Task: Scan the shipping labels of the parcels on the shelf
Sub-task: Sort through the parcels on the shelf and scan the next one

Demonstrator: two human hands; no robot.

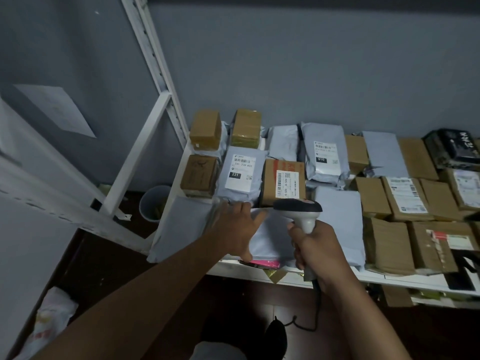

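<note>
My right hand (315, 249) grips the handle of a grey barcode scanner (302, 209), its dark head pointing left over the parcels. My left hand (235, 228) lies with spread fingers on a grey mailer bag (270, 242) at the shelf's front. Just behind it stand a grey bag with label "231" (240, 175) and a brown box with a white barcode label (284, 181). Further back lies a grey bag labelled "010" (324, 157).
The white shelf (376, 279) is packed with brown boxes (405, 198) and grey bags to the right. A white upright post (155, 63) rises at the left. A grey bin (153, 203) stands on the floor below. The scanner's cable hangs down.
</note>
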